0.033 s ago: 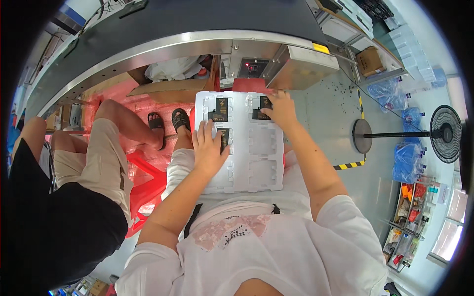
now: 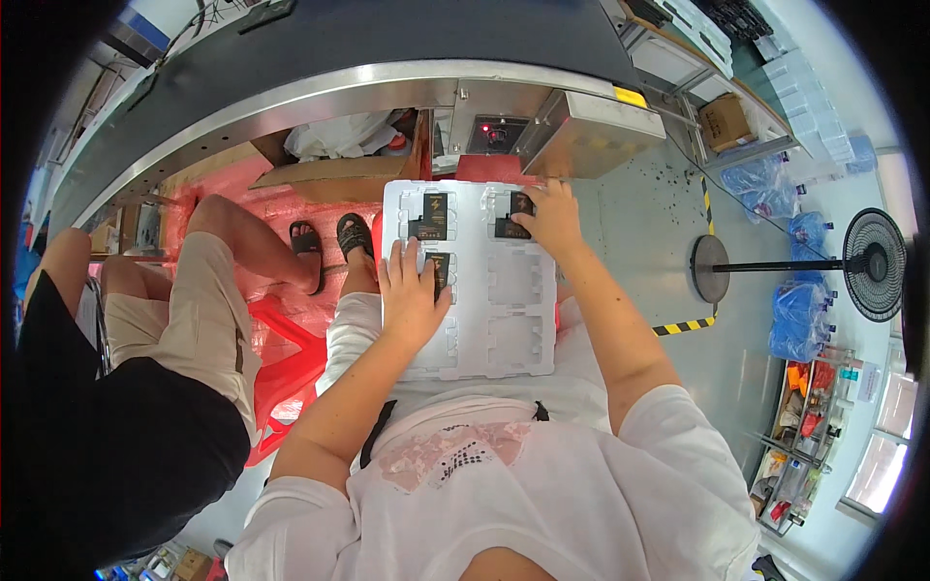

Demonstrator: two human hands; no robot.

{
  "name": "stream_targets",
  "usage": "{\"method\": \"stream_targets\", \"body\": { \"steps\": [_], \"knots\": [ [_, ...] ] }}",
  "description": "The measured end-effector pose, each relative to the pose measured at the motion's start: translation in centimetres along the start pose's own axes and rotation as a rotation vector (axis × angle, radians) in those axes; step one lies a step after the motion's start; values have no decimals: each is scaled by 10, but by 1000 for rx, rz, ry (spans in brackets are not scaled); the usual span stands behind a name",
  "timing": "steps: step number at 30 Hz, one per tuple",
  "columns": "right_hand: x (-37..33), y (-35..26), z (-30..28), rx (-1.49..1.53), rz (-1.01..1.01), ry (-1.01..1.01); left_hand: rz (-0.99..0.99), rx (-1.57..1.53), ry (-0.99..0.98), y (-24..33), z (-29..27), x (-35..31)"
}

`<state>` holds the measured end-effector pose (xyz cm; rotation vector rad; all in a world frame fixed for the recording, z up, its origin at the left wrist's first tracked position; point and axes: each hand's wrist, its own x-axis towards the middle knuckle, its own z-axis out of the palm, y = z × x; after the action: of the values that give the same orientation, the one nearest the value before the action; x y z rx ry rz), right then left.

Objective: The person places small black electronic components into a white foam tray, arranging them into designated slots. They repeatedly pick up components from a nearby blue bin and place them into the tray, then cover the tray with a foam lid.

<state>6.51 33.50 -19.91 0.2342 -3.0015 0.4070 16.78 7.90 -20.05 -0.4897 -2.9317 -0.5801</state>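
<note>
A white moulded tray (image 2: 472,339) with rows of recesses rests on my lap. Flat black phone batteries with gold markings lie in it: one at the upper left (image 2: 435,216), another at the upper right (image 2: 511,215), a third lower on the left (image 2: 441,274). My left hand (image 2: 412,300) spans the lower-left battery, its index finger and thumb at the sides and its other fingers stretched over the tray's left part; it covers much of that battery. With thumb and fingers, my right hand (image 2: 551,215) grips the right edge of the upper-right battery.
Beyond the tray stands a dark-topped bench (image 2: 407,44) with a metal box (image 2: 596,131) below its edge. An open carton (image 2: 334,181) is underneath. A seated person (image 2: 145,436) is at left, near a red stool (image 2: 291,368). At right stands a fan (image 2: 874,263).
</note>
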Motion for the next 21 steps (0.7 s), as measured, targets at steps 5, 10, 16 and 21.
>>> {"method": "stream_targets", "body": {
  "steps": [5,10,16,21],
  "knots": [
    [0,14,3,176,-15,-29,-51,38,-28,9,-5,5],
    [-15,-24,-16,-55,-35,120,-43,-31,65,-3,-15,1],
    [-70,-106,0,564,39,-233,-149,-72,53,-27,-22,-32],
    [-70,-157,26,379,187,-165,-160,-20,63,-18,-14,-37]
  ]
}}
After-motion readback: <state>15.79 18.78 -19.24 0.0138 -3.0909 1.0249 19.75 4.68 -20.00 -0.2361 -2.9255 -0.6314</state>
